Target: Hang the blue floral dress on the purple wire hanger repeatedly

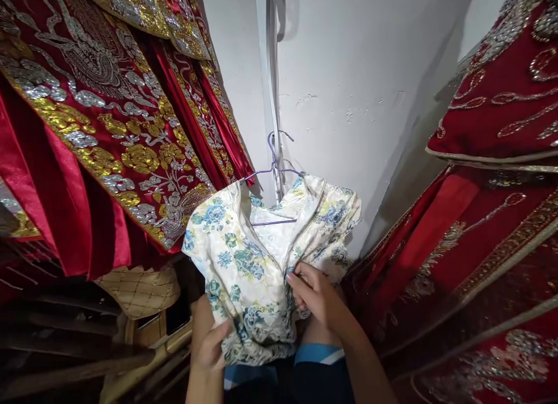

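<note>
On the thin purple wire hanger (274,167), the white, blue-flowered cloth blouse (249,264) looks light and soft — best held where the right hand (321,296) pinches its front edge and, farther below the hanger, the left hand (211,347) its side.

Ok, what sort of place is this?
Possibly a costume storeroom or clothing shop: an ornate red garment is on the left, another red garment on the right, and a floral top on a purple hanger.
</note>
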The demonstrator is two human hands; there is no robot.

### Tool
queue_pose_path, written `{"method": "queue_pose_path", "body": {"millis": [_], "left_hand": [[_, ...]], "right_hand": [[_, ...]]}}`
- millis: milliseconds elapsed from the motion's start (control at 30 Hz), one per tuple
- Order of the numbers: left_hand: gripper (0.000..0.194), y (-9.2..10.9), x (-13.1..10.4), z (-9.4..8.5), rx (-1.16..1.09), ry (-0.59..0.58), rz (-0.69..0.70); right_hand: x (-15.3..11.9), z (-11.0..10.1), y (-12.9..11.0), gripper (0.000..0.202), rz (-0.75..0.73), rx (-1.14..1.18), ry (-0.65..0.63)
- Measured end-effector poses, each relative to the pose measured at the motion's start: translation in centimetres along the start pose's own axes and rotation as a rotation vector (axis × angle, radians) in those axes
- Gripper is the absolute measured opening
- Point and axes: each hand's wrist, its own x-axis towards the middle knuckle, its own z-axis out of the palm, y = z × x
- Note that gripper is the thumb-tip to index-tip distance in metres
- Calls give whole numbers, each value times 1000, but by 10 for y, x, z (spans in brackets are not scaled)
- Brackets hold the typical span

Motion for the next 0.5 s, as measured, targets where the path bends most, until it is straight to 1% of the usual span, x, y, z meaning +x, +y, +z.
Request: {"method": "queue_pose_path", "body": {"millis": [33,100,133,233,333,400,500], "left_hand": [[82,0,-2,-2,-21,18,-35],[89,3,-5,1,-28,13,-91],[88,5,-6,6,-15,-16,-108],[82,7,-7,24,11,-158,-150],[79,6,-7,37,48,-257,-146],[80,4,-7,42,68,-295,-143],[82,3,-7,41,87,-313,-156]], "right_hand": [[2,5,0,38,-17,-7,-6],[3,13,3,40,-46,-6,12],[3,15,6,42,-49,-4,23],[0,16,11,43,-15,-17,68],[-5,13,8,41,-6,-83,156],[-8,11,3,40,-18,-107,204],[-11,8,-1,38,-21,-90,234]]}}
